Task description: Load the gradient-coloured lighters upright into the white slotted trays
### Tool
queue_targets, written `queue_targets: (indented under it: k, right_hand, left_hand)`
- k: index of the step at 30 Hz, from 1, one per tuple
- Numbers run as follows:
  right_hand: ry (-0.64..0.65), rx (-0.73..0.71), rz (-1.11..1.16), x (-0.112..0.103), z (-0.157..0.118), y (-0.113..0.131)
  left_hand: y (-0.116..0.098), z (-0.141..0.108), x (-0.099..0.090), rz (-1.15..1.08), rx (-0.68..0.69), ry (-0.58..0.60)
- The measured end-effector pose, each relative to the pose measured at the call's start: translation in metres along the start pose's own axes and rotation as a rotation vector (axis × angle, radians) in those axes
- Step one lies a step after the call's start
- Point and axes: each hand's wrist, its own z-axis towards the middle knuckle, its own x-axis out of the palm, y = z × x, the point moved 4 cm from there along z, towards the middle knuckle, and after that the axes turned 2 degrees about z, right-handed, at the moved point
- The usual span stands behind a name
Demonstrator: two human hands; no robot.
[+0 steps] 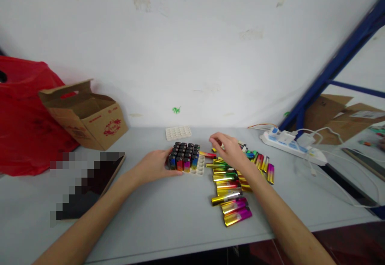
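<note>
Black-topped, metallic-coloured lighters (183, 158) stand upright in rows in a white moulded tray (199, 168), whose right-hand cells hold none. My left hand (156, 164) grips the left side of this tray, thumb along the front edge and fingers behind. To the right lies a loose pile of shiny gold, red, green and purple lighters (227, 185). Over the far part of that pile is my right hand (230, 150), its fingers curved with a gap to the thumb; nothing shows between them. A red and yellow lighter (207, 154) lies between tray and hand.
Another white tray (178, 133) lies near the wall. At left are a dark flat device (102, 177), a cardboard box (99, 120) and a red bag (27, 116). A power strip (293, 146) with cables sits at right, by a blue metal frame (337, 64).
</note>
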Motion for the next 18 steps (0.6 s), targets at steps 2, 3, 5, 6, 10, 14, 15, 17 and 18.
queue_targets:
  k: [2, 3, 5, 6, 10, 14, 15, 17, 18]
  right_hand:
    - [0.016, 0.027, -0.12, -0.01, 0.0, -0.022]
    - [0.062, 0.046, -0.163, -0.013, 0.0, -0.033]
    - [0.161, 0.085, -0.227, -0.014, -0.004, -0.051]
    - [0.201, 0.095, -0.248, -0.013, -0.006, -0.058]
    - [0.261, 0.098, -0.297, -0.007, -0.01, -0.068]
    - [0.335, 0.141, -0.34, 0.0, -0.009, -0.068]
    - [0.327, 0.152, -0.346, -0.001, -0.008, -0.068]
    - [0.242, 0.158, -0.323, -0.004, -0.005, -0.065]
    - [0.17, 0.153, -0.29, -0.007, -0.004, -0.063]
  left_hand:
    - [0.001, 0.0, 0.001, 0.014, 0.002, -0.009]
    - [0.001, 0.001, 0.001, 0.017, 0.002, -0.013]
    - [0.002, 0.001, 0.002, 0.019, -0.001, -0.019]
    - [0.002, 0.001, 0.002, 0.021, -0.006, -0.019]
    - [0.002, 0.001, 0.001, 0.02, -0.005, -0.006]
    - [0.001, 0.001, 0.0, 0.005, 0.019, -0.017]
    - [0.0, 0.001, 0.0, 0.004, 0.016, -0.016]
    - [0.001, 0.001, 0.0, 0.005, 0.005, -0.015]
    - [0.001, 0.001, 0.0, 0.004, 0.006, -0.014]
